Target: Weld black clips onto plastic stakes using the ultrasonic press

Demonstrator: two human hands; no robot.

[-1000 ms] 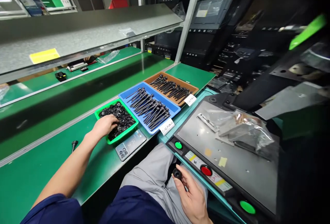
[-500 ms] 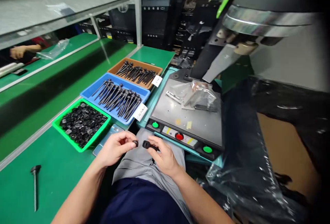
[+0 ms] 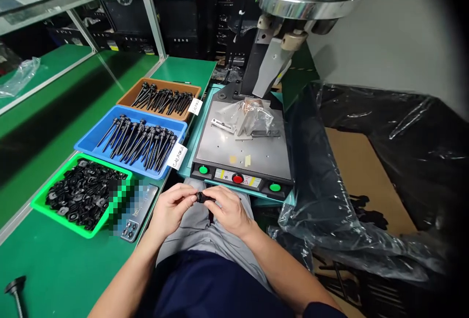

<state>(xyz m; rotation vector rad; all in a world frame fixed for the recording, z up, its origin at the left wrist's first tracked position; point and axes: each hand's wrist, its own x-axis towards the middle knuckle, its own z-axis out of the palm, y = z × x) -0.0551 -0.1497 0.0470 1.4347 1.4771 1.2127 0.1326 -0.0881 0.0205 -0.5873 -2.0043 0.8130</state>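
Observation:
My left hand (image 3: pixel 169 209) pinches a small round black cap (image 3: pixel 199 197) between thumb and fingers. In my right hand (image 3: pixel 231 211) is a black-headed screw (image 3: pixel 207 198), its shaft mostly covered by the fingers. The two parts meet above my lap, with the cap against the screw's head; whether it is seated cannot be made out. To the left, a green tray (image 3: pixel 90 234) holds many small black round parts like the cap. Behind it, a blue tray (image 3: pixel 91 135) and a brown tray (image 3: pixel 124 97) contain rows of black-headed screws.
A press machine's metal plate (image 3: pixel 220 149) stands ahead, with green buttons (image 3: pixel 274 187) and a red button (image 3: pixel 238 179). A phone (image 3: pixel 141 210) lies beside the green tray. One screw (image 3: pixel 16 288) stands out on the green table (image 3: pixel 73 279). Clear plastic covers a box (image 3: pixel 322 201) at right.
My hands have come together, bringing the cap against the screw's head; before, a gap lay between them. The camera view has turned to the right.

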